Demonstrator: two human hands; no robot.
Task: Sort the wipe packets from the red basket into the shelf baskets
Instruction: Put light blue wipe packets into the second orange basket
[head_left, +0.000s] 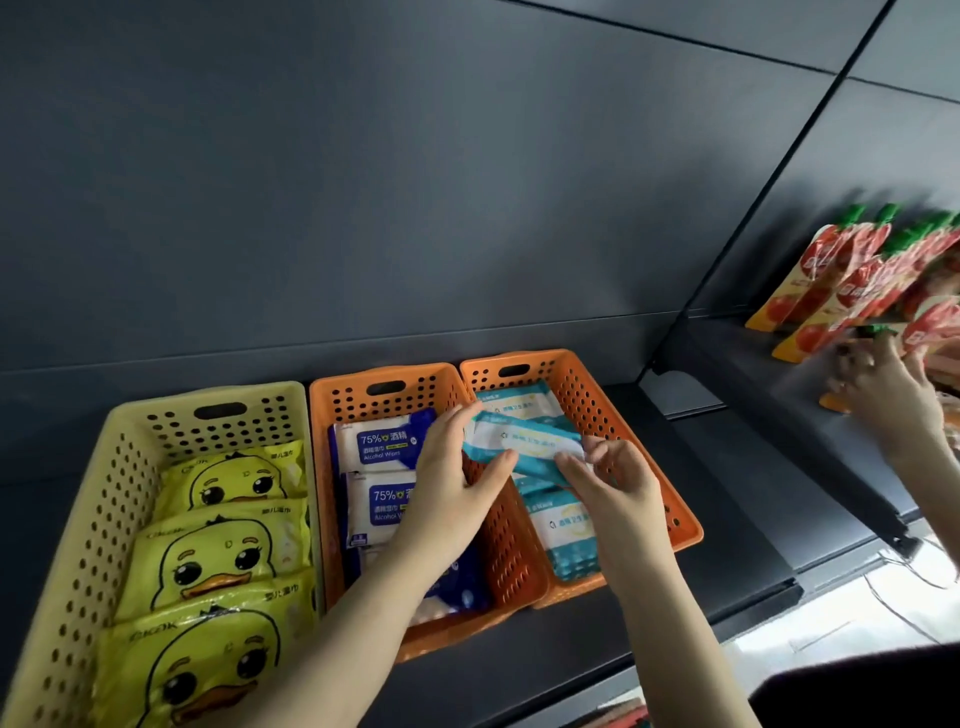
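Observation:
Three baskets stand side by side on a dark shelf. The yellow basket (78, 519) on the left holds yellow duck wipe packets (218, 556). The middle orange basket (332, 467) holds blue-and-white alcohol wipe packets (379, 447). The right orange basket (649, 467) holds teal-and-white wipe packets (561, 530). Both hands hold one teal-and-white packet (519, 441) tilted just above the right basket: my left hand (457, 483) grips its left end, my right hand (608, 483) its right end. The red basket is out of view.
On the neighbouring shelf section at the right, another person's hand (888, 395) reaches among red tomato-sauce pouches (862, 270) with green caps. A dark divider (779, 447) separates the two shelf sections. The shelf's back wall is dark grey.

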